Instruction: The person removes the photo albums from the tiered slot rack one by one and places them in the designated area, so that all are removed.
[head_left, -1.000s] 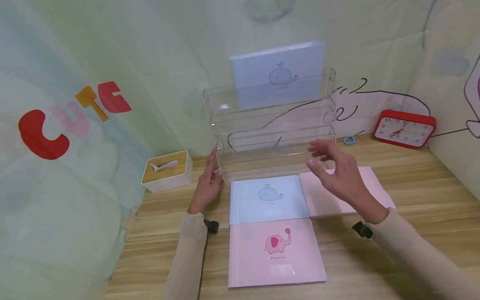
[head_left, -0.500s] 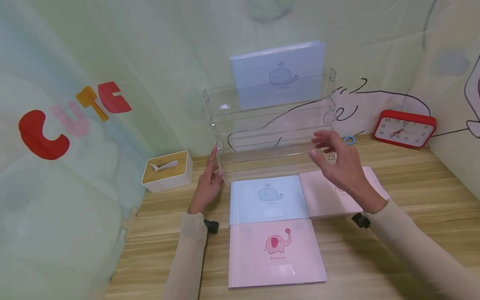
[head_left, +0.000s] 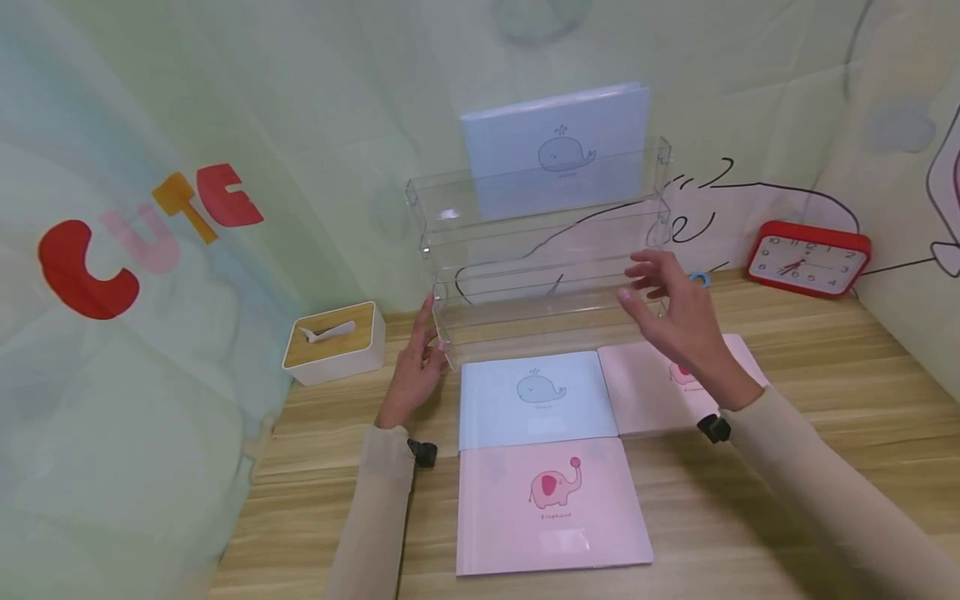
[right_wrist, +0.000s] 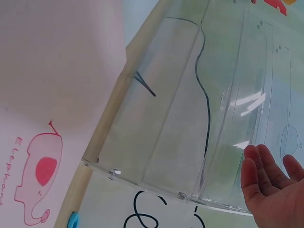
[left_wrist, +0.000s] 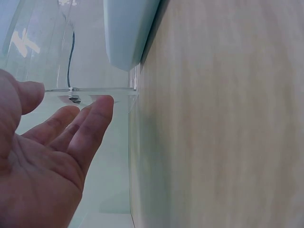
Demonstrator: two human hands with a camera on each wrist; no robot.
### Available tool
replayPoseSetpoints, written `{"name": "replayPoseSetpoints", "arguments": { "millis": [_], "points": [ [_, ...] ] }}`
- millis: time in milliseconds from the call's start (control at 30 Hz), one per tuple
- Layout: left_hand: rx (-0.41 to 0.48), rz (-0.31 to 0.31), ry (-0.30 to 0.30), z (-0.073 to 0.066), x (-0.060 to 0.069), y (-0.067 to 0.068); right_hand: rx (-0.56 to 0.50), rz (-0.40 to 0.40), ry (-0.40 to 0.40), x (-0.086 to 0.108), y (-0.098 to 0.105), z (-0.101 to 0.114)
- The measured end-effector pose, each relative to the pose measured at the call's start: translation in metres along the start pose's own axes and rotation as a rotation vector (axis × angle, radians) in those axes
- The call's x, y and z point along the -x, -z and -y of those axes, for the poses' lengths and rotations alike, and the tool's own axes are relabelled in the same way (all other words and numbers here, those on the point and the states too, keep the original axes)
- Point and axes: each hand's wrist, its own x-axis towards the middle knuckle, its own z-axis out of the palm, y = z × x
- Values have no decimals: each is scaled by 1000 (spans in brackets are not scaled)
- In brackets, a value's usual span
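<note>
Clear plastic rack (head_left: 540, 242), smooth and see-through, stands at the back of the bench in stepped, straight-edged tiers. Behind it hangs a softly wrinkled curtain (head_left: 322, 175), pale green, printed with black outlines and, to the left, big lettering that reads "CUTE" in red, pale pink, orange and pinkish red. The bench (head_left: 315, 500) has a streaked wood-grain surface.

Rectangular and glossy, a blue whale book (head_left: 517, 158) is propped upright in the rack's top tier. Flat in front lie a pink elephant book (head_left: 555, 533) lettered "Elephant", another blue book (head_left: 487, 408) whose whale caption is too faint to read, and a second pink book (head_left: 645, 387), also marked "Elephant".

The left hand (head_left: 412, 375) has its fingers extended, touching the rack's left end. The right hand (head_left: 678, 317), fingers loosely bent and holding nothing, is at the right end; contact there is unclear. A red, round-cornered clock (head_left: 810, 258) shows printed hour numerals. The white box (head_left: 341, 362) has a wooden lid bearing a small pale fork-ended piece (head_left: 330, 331). A blue ring (head_left: 701, 280) lies near the rack.
</note>
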Motion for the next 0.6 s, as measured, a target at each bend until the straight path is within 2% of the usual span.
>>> {"name": "replayPoseSetpoints", "arguments": {
  "millis": [367,600],
  "points": [
    [5,1,1,0,0,0,-20,-4,-49,-12,5,5],
    [14,1,-1,-1,1,0,-21,-40,-51,-23,5,4]
  ]
}}
